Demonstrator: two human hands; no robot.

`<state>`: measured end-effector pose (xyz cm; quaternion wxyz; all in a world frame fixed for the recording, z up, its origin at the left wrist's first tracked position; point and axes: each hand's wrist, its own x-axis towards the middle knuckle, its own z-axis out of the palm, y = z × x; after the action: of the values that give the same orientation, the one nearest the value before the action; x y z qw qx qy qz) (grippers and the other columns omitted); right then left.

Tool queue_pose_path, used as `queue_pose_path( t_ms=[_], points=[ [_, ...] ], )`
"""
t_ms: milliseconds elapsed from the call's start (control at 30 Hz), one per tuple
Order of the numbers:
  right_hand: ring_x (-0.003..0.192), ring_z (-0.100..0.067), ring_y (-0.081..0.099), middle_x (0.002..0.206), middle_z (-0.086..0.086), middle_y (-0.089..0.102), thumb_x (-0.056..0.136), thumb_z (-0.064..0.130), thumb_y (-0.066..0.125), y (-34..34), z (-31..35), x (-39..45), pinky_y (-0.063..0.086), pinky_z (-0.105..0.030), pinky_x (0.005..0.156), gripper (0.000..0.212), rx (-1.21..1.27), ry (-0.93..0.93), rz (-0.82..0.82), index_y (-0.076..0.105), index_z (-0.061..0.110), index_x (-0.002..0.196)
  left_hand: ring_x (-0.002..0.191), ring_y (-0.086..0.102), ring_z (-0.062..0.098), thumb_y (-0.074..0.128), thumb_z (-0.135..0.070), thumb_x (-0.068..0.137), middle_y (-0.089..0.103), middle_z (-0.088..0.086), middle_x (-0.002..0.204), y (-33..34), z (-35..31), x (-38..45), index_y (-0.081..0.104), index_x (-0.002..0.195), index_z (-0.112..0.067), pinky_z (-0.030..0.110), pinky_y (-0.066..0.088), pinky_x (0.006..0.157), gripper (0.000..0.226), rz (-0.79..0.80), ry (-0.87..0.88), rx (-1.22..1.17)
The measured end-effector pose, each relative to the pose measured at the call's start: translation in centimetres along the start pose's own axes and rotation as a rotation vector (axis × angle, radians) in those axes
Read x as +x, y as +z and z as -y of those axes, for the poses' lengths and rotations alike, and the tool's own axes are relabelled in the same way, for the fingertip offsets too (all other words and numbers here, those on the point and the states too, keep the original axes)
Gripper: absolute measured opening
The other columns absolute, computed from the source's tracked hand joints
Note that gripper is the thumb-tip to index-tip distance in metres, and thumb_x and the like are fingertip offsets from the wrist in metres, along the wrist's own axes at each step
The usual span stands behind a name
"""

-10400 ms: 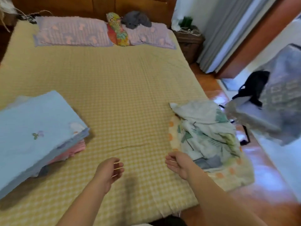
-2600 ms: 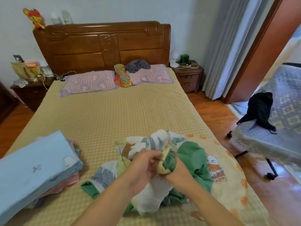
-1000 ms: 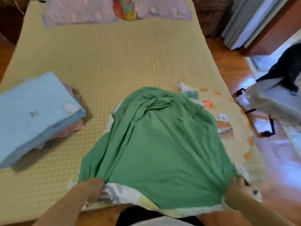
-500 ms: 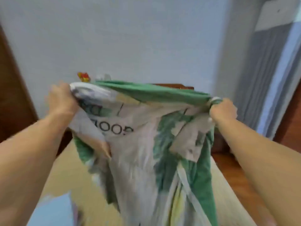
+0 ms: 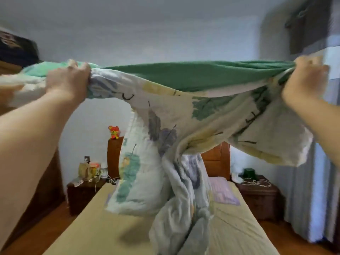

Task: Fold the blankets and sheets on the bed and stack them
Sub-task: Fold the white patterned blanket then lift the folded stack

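Note:
A blanket (image 5: pixel 184 115), green on one side and white with a leaf print on the other, is held up high and stretched wide above the bed (image 5: pixel 103 230). My left hand (image 5: pixel 69 78) grips its top edge at the left, my right hand (image 5: pixel 305 78) grips the top edge at the right. The blanket's middle hangs down in a twisted bunch whose lower end reaches the yellow checked bed cover. The folded stack of blankets is out of view.
A wooden headboard (image 5: pixel 215 162) and a purple pillow (image 5: pixel 222 192) show behind the blanket. Nightstands stand at the left (image 5: pixel 82 192) and right (image 5: pixel 257 194) of the bed. A grey curtain (image 5: pixel 312 199) hangs at the right, dark wooden furniture at the left.
My hands have spread far apart, pulling the blanket's top edge taut. The view has tilted up from the bed, and the blanket has been lifted off it.

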<state>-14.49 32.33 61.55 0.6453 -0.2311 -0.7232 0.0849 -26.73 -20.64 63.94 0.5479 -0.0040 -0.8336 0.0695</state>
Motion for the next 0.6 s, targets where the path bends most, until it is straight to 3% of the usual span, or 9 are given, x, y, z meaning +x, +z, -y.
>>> queue_pose_path(
  t_ms=[67,200,300,400,500,600],
  points=[
    [0.112,-0.046,0.049,0.124,-0.029,0.048,0.089,-0.003,0.043,1.1,-2.0,-3.8,0.044,-0.052,0.088,0.033,-0.027,-0.088,0.068,0.057,0.002,0.119,0.088,0.064,0.052,0.07,-0.002,0.082,0.055,0.027,0.104,2.3,0.2,-5.6,0.055,0.111,-0.007,0.051,0.048,0.067,0.033,0.107,0.041,-0.014],
    [0.096,-0.045,0.047,0.103,-0.029,0.053,0.078,-0.012,0.052,2.6,-11.5,-14.4,0.046,-0.052,0.067,0.028,-0.186,-0.648,0.196,0.062,-0.003,0.103,0.062,0.062,0.041,0.073,-0.003,0.077,0.045,0.012,0.081,7.5,2.0,-20.1,0.054,0.092,-0.012,0.041,0.044,0.049,0.026,0.287,0.207,-0.058],
    [0.08,-0.04,0.051,0.09,-0.021,0.058,0.06,-0.009,0.063,1.9,-18.8,-25.3,0.044,-0.044,0.056,0.031,-0.238,-0.863,0.539,0.067,0.004,0.088,0.056,0.061,0.036,0.073,0.0,0.066,0.046,0.008,0.082,10.2,2.4,-33.3,0.052,0.089,-0.017,0.037,0.041,0.042,0.036,0.539,0.357,-0.047],
    [0.068,-0.032,0.055,0.08,-0.006,0.059,0.042,-0.004,0.076,0.0,-26.1,-37.0,0.051,-0.042,0.049,0.052,-0.298,-0.743,1.066,0.071,0.014,0.09,0.067,0.068,0.031,0.067,-0.006,0.068,0.058,0.003,0.095,10.5,0.5,-46.0,0.057,0.097,-0.026,0.038,0.045,0.046,0.037,0.899,0.436,-0.002],
    [0.076,-0.03,0.059,0.085,-0.005,0.061,0.046,-0.007,0.077,-4.0,-31.6,-46.0,0.053,-0.041,0.054,0.068,-0.385,-0.5,1.218,0.072,0.01,0.112,0.084,0.072,0.025,0.063,-0.019,0.08,0.058,-0.002,0.106,9.4,-1.8,-58.2,0.056,0.103,-0.029,0.04,0.053,0.062,0.026,1.189,0.433,-0.027],
    [0.117,-0.027,0.054,0.129,-0.005,0.055,0.08,-0.001,0.057,-8.2,-35.0,-51.7,0.05,-0.034,0.086,0.07,-0.503,-0.396,1.423,0.046,0.019,0.146,0.082,0.071,0.026,0.071,-0.012,0.071,0.061,0.0,0.089,7.2,-4.3,-66.1,0.058,0.092,-0.026,0.042,0.058,0.064,0.028,1.342,0.388,-0.082]
  ],
)
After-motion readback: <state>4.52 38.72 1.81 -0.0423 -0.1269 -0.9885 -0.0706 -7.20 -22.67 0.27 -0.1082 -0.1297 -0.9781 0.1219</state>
